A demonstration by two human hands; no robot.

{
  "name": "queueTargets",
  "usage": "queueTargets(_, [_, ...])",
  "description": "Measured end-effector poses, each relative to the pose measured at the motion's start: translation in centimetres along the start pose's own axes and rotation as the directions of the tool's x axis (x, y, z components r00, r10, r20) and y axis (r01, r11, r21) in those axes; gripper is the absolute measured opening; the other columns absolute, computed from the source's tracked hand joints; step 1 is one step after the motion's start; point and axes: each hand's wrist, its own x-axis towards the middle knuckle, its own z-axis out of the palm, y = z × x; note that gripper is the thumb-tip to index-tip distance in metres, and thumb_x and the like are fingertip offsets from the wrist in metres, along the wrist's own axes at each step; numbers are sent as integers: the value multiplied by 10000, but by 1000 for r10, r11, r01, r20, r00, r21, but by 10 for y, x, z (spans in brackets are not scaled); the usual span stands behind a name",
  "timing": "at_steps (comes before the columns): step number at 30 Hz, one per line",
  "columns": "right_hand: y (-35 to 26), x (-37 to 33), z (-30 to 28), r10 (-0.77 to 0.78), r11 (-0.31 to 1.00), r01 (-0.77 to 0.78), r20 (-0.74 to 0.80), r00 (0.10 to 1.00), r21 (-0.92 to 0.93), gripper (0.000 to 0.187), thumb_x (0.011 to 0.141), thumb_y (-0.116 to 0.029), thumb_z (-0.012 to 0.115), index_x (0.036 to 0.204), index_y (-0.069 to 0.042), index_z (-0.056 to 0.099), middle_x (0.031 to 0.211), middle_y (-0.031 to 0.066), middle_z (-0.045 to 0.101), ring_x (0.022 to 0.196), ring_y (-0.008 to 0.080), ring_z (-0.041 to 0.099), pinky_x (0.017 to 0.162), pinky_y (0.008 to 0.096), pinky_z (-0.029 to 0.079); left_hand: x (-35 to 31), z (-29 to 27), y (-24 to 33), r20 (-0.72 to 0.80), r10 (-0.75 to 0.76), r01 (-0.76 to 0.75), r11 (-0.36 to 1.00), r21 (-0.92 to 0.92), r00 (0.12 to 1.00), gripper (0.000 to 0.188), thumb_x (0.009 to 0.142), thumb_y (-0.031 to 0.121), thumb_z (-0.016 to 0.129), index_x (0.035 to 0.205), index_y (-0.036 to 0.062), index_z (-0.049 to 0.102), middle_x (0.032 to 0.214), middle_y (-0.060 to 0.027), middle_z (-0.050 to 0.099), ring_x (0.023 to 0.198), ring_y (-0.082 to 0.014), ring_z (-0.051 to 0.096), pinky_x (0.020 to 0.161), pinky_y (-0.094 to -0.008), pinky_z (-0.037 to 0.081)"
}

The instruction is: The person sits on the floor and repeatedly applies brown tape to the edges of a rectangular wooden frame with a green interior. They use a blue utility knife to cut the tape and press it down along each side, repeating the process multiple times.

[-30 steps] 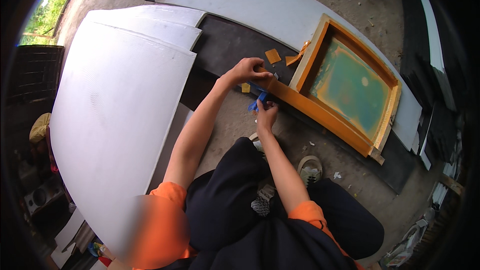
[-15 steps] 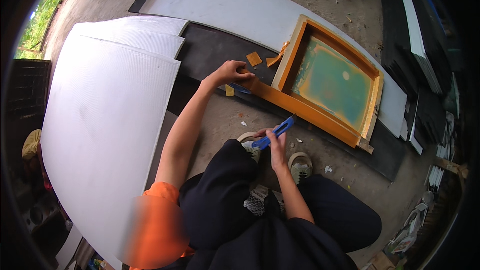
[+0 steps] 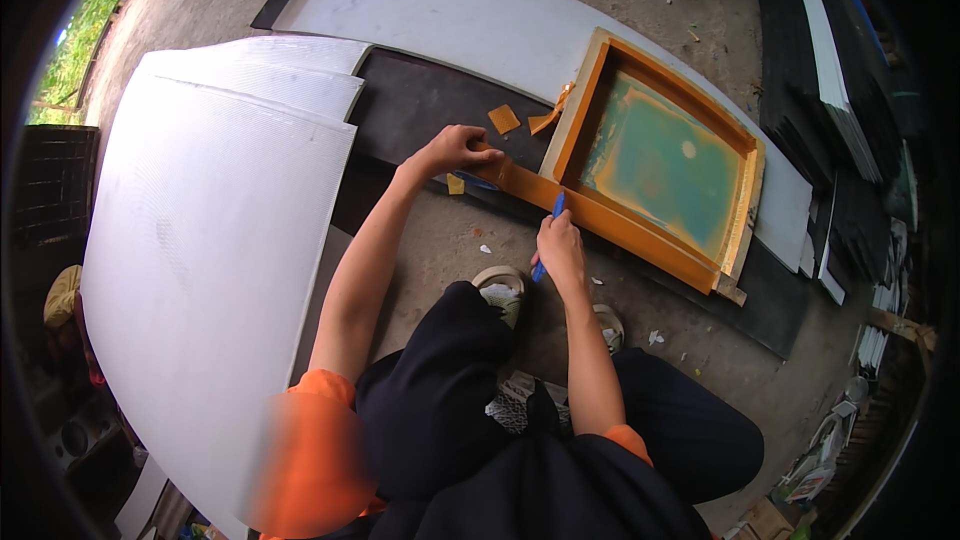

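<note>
My left hand [image 3: 452, 150] is closed around a roll of brown packing tape [image 3: 488, 166], largely hidden by the fingers; a bit of blue shows beneath. From it a strip of tape [image 3: 527, 184] runs taut to the near side of a screen-printing frame [image 3: 640, 236]. Brown tape lines the frame's sides around a green mesh [image 3: 665, 165]. In my right hand [image 3: 562, 252] is a blue utility knife [image 3: 558, 204], fist wrapped round it. Its upper end points at the tape by the frame's near left corner; the blade itself is too small to make out.
The frame rests on a dark board [image 3: 425, 105] and a long white sheet [image 3: 440, 20]. Two tape scraps [image 3: 504, 120] lie beside it. Large white sheets [image 3: 220, 240] are stacked at left. Dark panels [image 3: 800, 70] stand at right. My shoes [image 3: 500, 292] are on the dirt floor.
My right hand has moved forward, turning the knife upright and bringing it to the tape near the frame's corner. My left hand keeps its hold on the roll.
</note>
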Motion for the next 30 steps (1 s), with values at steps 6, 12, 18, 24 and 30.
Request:
queueTargets(6, [1, 4, 5, -2, 998, 2, 1, 1000, 55, 327, 910, -197, 306, 940, 104, 432, 623, 229, 603, 537, 314, 627, 610, 386, 524, -1, -2, 3, 8, 0, 0, 1000, -12, 1000, 497, 745, 482, 647, 686, 5, 519, 560, -65, 461, 546, -135, 422, 519, -308, 373])
queueTargets(12, [-8, 3, 4, 33, 998, -32, -12, 999, 53, 317, 908, -192, 310, 926, 99, 433, 617, 224, 599, 535, 307, 627, 615, 385, 524, -2, -2, 2, 1, 2, -2, 1000, -19, 1000, 502, 741, 488, 650, 678, 8, 514, 552, -58, 448, 538, -137, 409, 510, -305, 366])
queueTargets(18, [-1, 8, 10, 7, 1000, -7, 0, 1000, 21, 293, 910, -181, 318, 918, 91, 426, 614, 223, 597, 539, 314, 625, 598, 389, 523, 0, -1, 1, -18, 23, -23, 999, -25, 1000, 499, 739, 488, 652, 677, 11, 517, 552, -61, 451, 533, -142, 414, 507, -309, 367])
queueTargets(24, [15, -42, 25, 17, 993, -25, 68, 998, 119, 311, 921, -188, 349, 949, 117, 404, 627, 255, 581, 465, 298, 602, 442, 385, 496, -2, 0, 5, 49, 9, -6, 999, -47, 999, 516, 735, 501, 650, 676, 7, 514, 551, -66, 444, 532, -147, 416, 507, -312, 363])
queueTargets(30, [21, -56, 16, 19, 990, -26, 52, 998, 137, 303, 929, -213, 367, 1002, 77, 419, 546, 185, 569, 445, 266, 593, 403, 365, 479, -11, 0, 0, 22, 21, -20, 1000, -18, 1000, 510, 739, 488, 653, 661, 3, 513, 544, -74, 440, 523, -151, 414, 501, -317, 364])
